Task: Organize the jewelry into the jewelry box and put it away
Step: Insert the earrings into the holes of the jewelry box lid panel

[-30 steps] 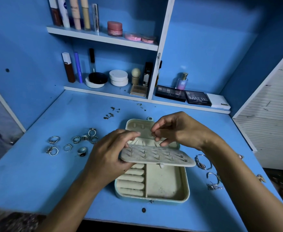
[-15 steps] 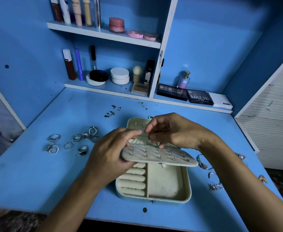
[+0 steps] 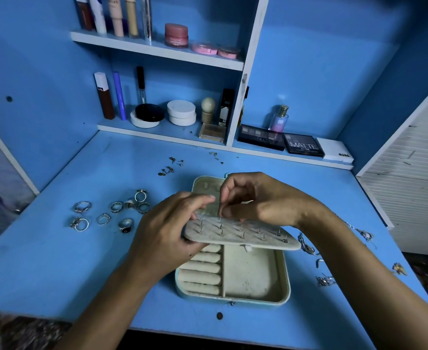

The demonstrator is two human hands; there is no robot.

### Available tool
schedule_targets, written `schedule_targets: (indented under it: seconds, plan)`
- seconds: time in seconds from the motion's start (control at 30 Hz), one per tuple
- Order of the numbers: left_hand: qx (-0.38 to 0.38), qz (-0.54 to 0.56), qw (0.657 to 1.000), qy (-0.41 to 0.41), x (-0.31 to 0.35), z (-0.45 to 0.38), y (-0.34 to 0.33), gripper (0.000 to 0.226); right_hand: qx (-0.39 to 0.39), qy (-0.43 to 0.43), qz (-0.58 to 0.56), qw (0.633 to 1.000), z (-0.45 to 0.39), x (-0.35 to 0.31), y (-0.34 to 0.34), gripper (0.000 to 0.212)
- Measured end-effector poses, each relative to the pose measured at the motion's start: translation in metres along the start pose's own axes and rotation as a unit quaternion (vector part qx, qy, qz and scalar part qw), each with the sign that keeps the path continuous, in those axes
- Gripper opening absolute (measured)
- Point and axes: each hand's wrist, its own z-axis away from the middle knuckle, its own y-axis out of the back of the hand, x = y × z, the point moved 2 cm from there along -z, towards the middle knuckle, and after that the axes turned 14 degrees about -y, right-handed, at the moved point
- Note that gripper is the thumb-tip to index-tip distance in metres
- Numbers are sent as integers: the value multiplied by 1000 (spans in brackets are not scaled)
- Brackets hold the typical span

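An open cream jewelry box (image 3: 255, 276) lies on the blue desk, with ring rolls on its left side and a bare compartment on its right. Above it my left hand (image 3: 164, 236) grips the left end of the earring panel (image 3: 248, 236), which has several posts sticking up through it. My right hand (image 3: 255, 198) hovers over the panel's back edge and pinches one earring post at its fingertips. Several silver rings (image 3: 111, 212) lie to the left. Loose earring studs (image 3: 171, 165) lie behind the box. Chains and bracelets (image 3: 319, 263) lie to the right.
Shelves at the back hold cosmetics: tubes (image 3: 111, 16), a pink jar (image 3: 176, 35), round compacts (image 3: 181, 112), a perfume bottle (image 3: 278, 118) and eyeshadow palettes (image 3: 302, 145). A white slatted cabinet (image 3: 415, 188) stands at the right. The desk's front edge (image 3: 207, 332) is close to me.
My right hand's fingertips have shifted left along the panel's back edge, closer to my left thumb. The panel stays held over the box.
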Motion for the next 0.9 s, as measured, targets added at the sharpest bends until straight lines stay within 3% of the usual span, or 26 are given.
schedule_targets:
  seconds: [0.77,0.9]
  plan:
    - [4,-6,1000,3,1,-1,1,44,-12,19,-17,1000,-1,2,-3,13]
    - [-3,-14,1000,-3,0,1,0,52,-13,17,-16,1000,-2,2,-4,12]
